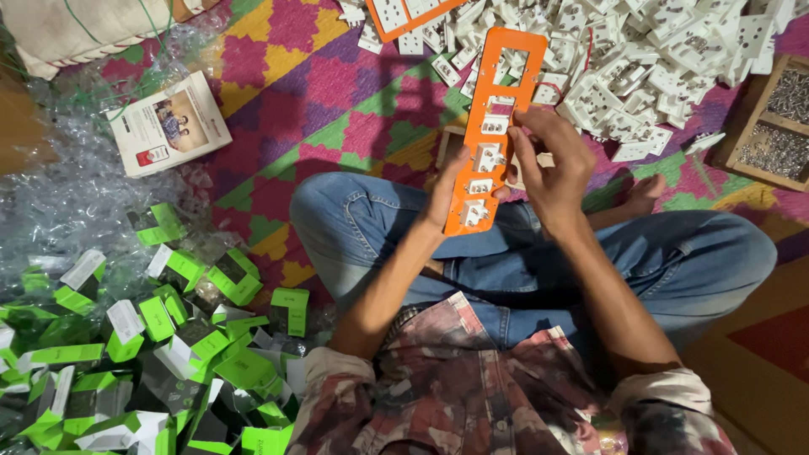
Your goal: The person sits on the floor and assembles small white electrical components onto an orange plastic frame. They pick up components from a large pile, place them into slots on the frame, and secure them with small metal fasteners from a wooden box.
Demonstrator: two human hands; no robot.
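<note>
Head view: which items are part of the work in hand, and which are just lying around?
In use:
orange plate, held by left hand and right hand
white sockets set in it
pile of white sockets
tray of screws

Lying about:
green-and-white boxes
clear plastic wrap
leaflet

Single head view, looking steeply down, close over the crossed legs [539,253]. Patterned rug [337,109] fills the ground beyond them.

- The orange panel [493,126] is partly covered by both hands
- The second orange panel [404,17] is cut off by the top edge
- The screws in the wooden tray [771,126] are too small to tell apart
</note>
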